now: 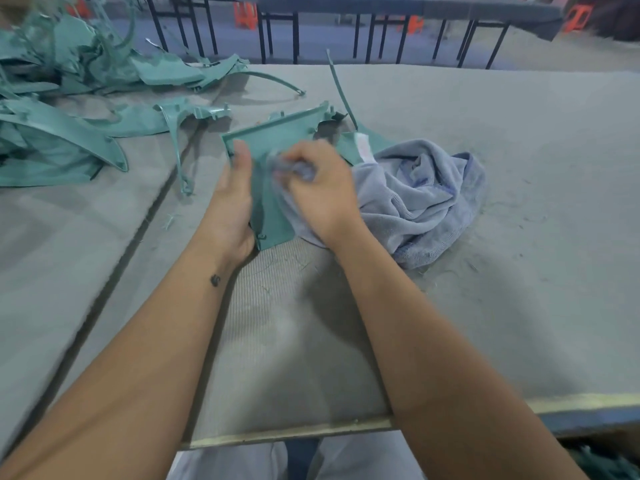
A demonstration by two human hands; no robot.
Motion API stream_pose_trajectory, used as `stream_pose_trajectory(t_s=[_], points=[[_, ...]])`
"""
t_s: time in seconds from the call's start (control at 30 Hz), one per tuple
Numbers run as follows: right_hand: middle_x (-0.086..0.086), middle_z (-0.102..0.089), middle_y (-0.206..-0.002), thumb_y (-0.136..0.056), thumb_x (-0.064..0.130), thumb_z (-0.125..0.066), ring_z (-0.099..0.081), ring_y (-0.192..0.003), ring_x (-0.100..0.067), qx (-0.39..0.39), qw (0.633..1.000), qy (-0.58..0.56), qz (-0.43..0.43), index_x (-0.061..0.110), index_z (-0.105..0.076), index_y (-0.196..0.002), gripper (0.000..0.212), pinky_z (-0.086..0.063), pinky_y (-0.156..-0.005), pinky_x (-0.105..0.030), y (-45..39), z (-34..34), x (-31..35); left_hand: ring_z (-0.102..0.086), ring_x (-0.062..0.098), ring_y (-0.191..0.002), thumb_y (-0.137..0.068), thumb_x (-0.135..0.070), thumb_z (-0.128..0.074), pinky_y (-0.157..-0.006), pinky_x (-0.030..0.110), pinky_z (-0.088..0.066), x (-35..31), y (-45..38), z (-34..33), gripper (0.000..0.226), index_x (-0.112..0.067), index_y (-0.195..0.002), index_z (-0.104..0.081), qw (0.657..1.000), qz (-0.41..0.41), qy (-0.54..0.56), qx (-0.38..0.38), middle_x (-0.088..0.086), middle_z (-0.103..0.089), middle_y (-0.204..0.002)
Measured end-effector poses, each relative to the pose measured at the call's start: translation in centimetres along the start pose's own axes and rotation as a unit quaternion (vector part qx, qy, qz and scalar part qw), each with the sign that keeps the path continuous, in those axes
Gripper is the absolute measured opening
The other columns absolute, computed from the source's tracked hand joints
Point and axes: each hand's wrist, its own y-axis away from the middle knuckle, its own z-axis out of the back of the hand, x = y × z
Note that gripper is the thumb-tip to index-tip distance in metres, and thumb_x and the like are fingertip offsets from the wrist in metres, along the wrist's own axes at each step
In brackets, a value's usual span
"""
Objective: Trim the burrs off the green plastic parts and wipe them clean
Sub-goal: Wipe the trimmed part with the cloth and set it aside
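**Both hands on one green part, cloth bunched in the right**

We see the left hand (pixel 232 199) gripping a flat green plastic part (pixel 273 140) by its near left edge: the thumb lies straight along the top face, pointing away from us, while the palm cups the edge; the other fingers are hidden beneath, so we cannot tell how they curl. The part stands tilted up off the bench (pixel 519 237), its ribbed far edge running away from the hands to the right.

The right hand (pixel 320 188) is curled into a loose fist round a wad of the grey-blue cloth (pixel 422 199) and presses it against the part's top face, just beside the left thumb. The fingertips and the cloth under them are blurred, so we cannot make out the exact contact. The rest of the cloth trails out from under the right wrist and lies crumpled on the bench just to the right of that hand.

Beyond the left hand and off to its left, a heap of more green parts (pixel 59 98) sprawls over the bench, with one thin curved strip (pixel 176 147) lying nearest the left hand. Green shavings (pixel 169 220) speckle the bench round both hands.
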Motion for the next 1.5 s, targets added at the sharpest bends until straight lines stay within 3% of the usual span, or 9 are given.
stream_pose_trajectory(t_s=[0.33,0.47,0.7,0.93,1.0,1.07,1.17,1.4,1.5], points=[[0.002,-0.064,-0.088,-0.096,0.018,-0.058,-0.063,-0.082,-0.013,-0.305,0.854,-0.334,-0.258,0.022,-0.057,-0.095,0.005,-0.050,-0.073,-0.024,-2.4,4.6,-2.6,-0.073,0.013,-0.084,-0.082,-0.003,-0.072,-0.069,0.028,-0.057,-0.9,0.2,0.7,0.020,-0.019,-0.095,-0.069,0.990,-0.133,-0.044,-0.023,-0.006,-0.076,-0.088],[-0.004,-0.069,-0.088,-0.096,0.011,-0.057,-0.068,-0.082,-0.014,-0.243,0.860,-0.391,-0.218,0.010,-0.063,-0.104,0.009,-0.057,-0.083,-0.028,-2.2,5.3,-2.2,-0.070,0.001,-0.081,-0.082,-0.008,-0.075,-0.069,0.017,-0.054,-0.7,0.8,0.3,0.024,-0.028,-0.095,-0.069,0.966,-0.179,-0.187,0.011,-0.021,-0.074,-0.084],[-0.006,-0.074,-0.086,-0.089,0.033,-0.063,-0.072,-0.082,-0.021,-0.113,0.900,-0.332,-0.260,0.006,-0.069,-0.092,0.028,-0.057,-0.083,-0.040,-2.5,6.1,-2.5,-0.056,0.005,-0.113,-0.084,-0.005,-0.052,-0.098,0.036,-0.031,-0.8,1.1,0.8,0.052,-0.035,-0.126,-0.060,0.700,-0.440,-0.555,0.092,-0.030,-0.055,-0.116],[-0.018,-0.072,-0.083,-0.077,0.016,-0.071,-0.072,-0.081,-0.031,-0.108,0.941,-0.198,-0.253,-0.004,-0.067,-0.088,0.024,-0.057,-0.081,-0.053,-1.9,5.4,-3.2,-0.048,0.023,-0.126,-0.095,-0.044,-0.047,-0.100,0.041,-0.024,-0.4,1.0,1.1,0.036,-0.037,-0.127,-0.061,0.649,-0.421,-0.630,0.063,-0.012,-0.055,-0.137],[-0.017,-0.072,-0.083,-0.082,0.008,-0.070,-0.071,-0.081,-0.031,-0.146,0.917,-0.266,-0.259,-0.008,-0.067,-0.088,0.017,-0.058,-0.083,-0.051,-1.9,5.5,-3.5,-0.032,0.033,-0.138,-0.085,-0.017,-0.064,-0.107,0.036,-0.022,-0.4,0.3,0.6,0.059,-0.038,-0.139,-0.050,0.685,-0.361,-0.625,-0.096,-0.004,-0.029,-0.156],[-0.012,-0.074,-0.082,-0.084,0.003,-0.069,-0.072,-0.081,-0.028,-0.173,0.890,-0.321,-0.273,-0.002,-0.069,-0.085,0.005,-0.059,-0.083,-0.043,-2.0,5.6,-3.8,-0.028,0.024,-0.142,-0.079,-0.006,-0.073,-0.106,0.021,-0.029,-1.1,0.0,0.3,0.085,-0.037,-0.147,-0.033,0.840,-0.219,-0.458,-0.190,0.004,-0.016,-0.160],[-0.009,-0.075,-0.081,-0.086,0.003,-0.068,-0.072,-0.080,-0.024,-0.152,0.872,-0.371,-0.280,0.001,-0.070,-0.083,0.004,-0.058,-0.079,-0.036,-2.1,5.5,-3.8,-0.059,0.026,-0.119,-0.083,-0.009,-0.069,-0.087,0.032,-0.055,-2.0,0.0,0.1,0.064,-0.013,-0.142,-0.045,0.996,0.000,0.018,-0.087,0.012,-0.055,-0.134],[-0.001,-0.066,-0.058,-0.087,0.007,-0.069,-0.066,-0.057,-0.014,-0.147,0.878,-0.323,-0.322,0.001,-0.062,-0.078,0.013,-0.052,-0.056,-0.021,-1.6,3.7,-3.0,-0.059,0.039,-0.119,-0.100,-0.057,-0.022,-0.100,0.054,-0.046,-0.7,0.4,-1.0,0.065,-0.010,-0.130,-0.054,0.947,0.044,0.318,-0.015,0.020,-0.060,-0.131],[-0.006,-0.065,-0.073,-0.088,0.016,-0.070,-0.068,-0.072,-0.021,-0.112,0.900,-0.267,-0.327,0.007,-0.057,-0.082,0.017,-0.056,-0.070,-0.031,-1.6,3.5,-3.1,-0.066,0.035,-0.107,-0.097,-0.052,-0.045,-0.087,0.051,-0.056,-0.4,0.4,-1.3,0.051,-0.011,-0.125,-0.056,0.965,0.068,0.253,-0.029,0.017,-0.068,-0.118]])
